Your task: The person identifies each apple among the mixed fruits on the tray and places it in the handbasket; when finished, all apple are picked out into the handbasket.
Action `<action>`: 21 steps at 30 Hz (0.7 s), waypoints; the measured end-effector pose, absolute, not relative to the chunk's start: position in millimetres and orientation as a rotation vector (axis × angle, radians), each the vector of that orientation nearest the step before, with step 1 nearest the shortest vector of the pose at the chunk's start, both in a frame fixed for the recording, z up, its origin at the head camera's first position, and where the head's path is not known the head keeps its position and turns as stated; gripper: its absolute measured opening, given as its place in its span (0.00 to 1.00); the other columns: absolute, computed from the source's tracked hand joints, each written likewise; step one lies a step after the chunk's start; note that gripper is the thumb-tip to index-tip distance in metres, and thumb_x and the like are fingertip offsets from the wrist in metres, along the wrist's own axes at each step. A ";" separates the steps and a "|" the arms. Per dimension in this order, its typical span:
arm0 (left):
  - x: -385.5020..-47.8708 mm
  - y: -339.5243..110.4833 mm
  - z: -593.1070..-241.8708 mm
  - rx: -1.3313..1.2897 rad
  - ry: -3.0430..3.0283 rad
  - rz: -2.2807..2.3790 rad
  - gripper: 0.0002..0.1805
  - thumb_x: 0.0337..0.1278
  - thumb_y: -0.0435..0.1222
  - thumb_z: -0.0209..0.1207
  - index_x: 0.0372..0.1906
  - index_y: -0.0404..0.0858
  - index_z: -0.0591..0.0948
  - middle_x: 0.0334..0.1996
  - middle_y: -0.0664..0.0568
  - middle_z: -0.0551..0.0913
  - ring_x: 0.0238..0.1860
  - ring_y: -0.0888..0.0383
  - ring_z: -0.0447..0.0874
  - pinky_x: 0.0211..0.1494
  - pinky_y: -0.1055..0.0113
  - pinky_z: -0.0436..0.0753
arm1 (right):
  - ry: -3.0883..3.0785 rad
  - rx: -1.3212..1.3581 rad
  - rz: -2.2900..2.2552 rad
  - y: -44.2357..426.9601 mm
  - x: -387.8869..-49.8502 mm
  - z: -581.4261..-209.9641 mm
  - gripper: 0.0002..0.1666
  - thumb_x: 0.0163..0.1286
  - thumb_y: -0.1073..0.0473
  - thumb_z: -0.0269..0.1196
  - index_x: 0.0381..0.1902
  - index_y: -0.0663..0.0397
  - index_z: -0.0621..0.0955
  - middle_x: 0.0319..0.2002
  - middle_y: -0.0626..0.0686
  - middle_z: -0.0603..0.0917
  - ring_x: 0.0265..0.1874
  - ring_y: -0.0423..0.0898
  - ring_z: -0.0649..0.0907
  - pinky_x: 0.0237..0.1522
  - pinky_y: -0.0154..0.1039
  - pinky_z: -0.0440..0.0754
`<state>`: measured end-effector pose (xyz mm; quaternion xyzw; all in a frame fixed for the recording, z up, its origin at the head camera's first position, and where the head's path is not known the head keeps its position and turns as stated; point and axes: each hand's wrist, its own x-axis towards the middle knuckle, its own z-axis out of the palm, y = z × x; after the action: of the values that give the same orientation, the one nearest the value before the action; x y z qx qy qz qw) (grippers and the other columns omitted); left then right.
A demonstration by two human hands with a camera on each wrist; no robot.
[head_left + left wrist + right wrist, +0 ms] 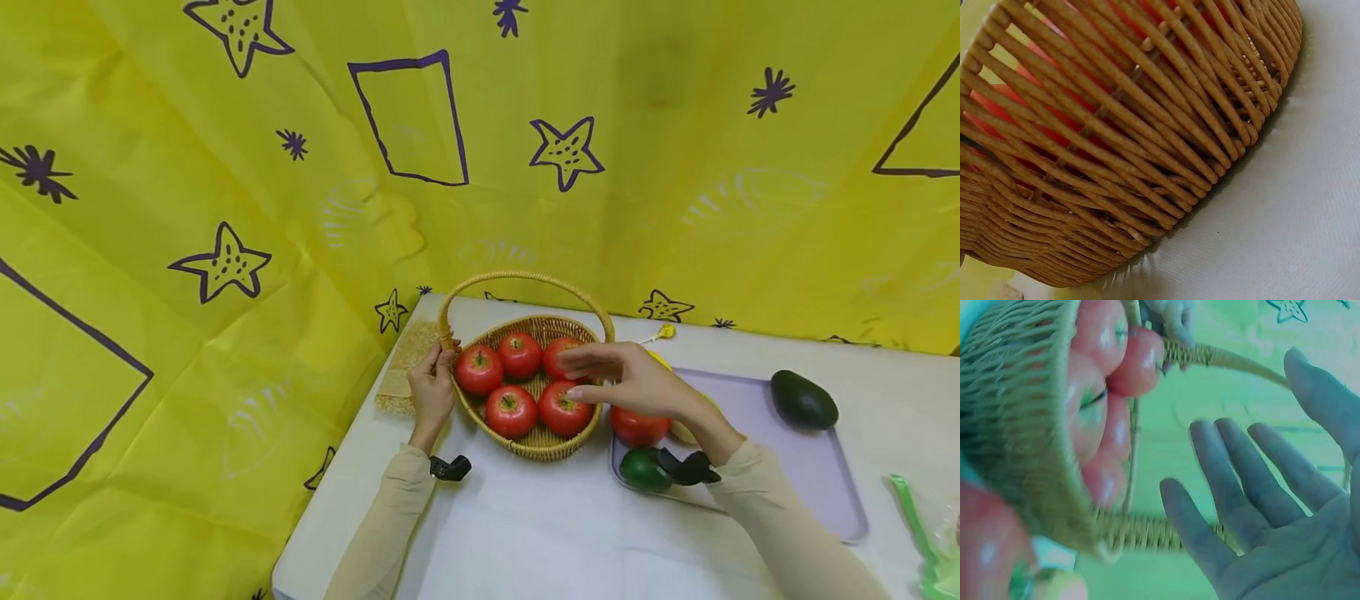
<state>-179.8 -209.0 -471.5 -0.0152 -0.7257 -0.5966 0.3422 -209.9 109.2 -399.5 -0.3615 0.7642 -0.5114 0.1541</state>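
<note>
A wicker basket with a tall hooped handle stands at the back of the table, holding several red apples. My left hand grips the basket at its left side, where the handle meets the rim; the right wrist view shows those fingers curled round it. Over the basket's right side hovers my right hand, fingers extended and holding nothing. Its palm and spread fingers show in the right wrist view. Close up in the left wrist view is the woven basket wall, with red showing through the gaps.
A lilac tray lies to the right, with a dark avocado, a green fruit and another red apple. Left of the basket is a tan woven mat. A yellow lollipop and a green utensil lie farther out.
</note>
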 end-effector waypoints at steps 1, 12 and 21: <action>-180.2 -209.0 -471.1 -0.040 -1.889 -1.547 0.13 0.76 0.23 0.55 0.50 0.13 0.82 0.46 0.21 0.86 0.54 0.27 0.86 0.59 0.81 0.83 | 2.216 -1.028 -1.476 116.1 -207.4 -399.6 0.29 0.69 0.58 0.75 0.65 0.58 0.83 0.60 0.60 0.88 0.58 0.56 0.89 0.62 0.51 0.87; -178.0 -208.6 -471.1 -0.066 -1.885 -1.541 0.13 0.76 0.22 0.54 0.54 0.15 0.83 0.46 0.20 0.86 0.52 0.25 0.86 0.58 0.81 0.83 | 2.564 -0.865 -1.404 168.3 -194.0 -412.8 0.32 0.63 0.55 0.80 0.64 0.55 0.84 0.58 0.56 0.89 0.55 0.52 0.88 0.59 0.49 0.89; -178.8 -208.6 -470.2 -0.059 -1.888 -1.557 0.13 0.77 0.23 0.55 0.44 0.12 0.82 0.46 0.20 0.86 0.54 0.27 0.86 0.59 0.80 0.84 | 2.711 -0.831 -1.092 180.6 -193.1 -436.9 0.50 0.53 0.42 0.85 0.68 0.60 0.80 0.61 0.65 0.86 0.60 0.67 0.83 0.62 0.73 0.79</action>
<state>-178.8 -208.6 -470.2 -0.0227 -0.7253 -0.5982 0.3399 -193.1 180.6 -436.9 -0.2731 0.8911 -0.3588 0.0515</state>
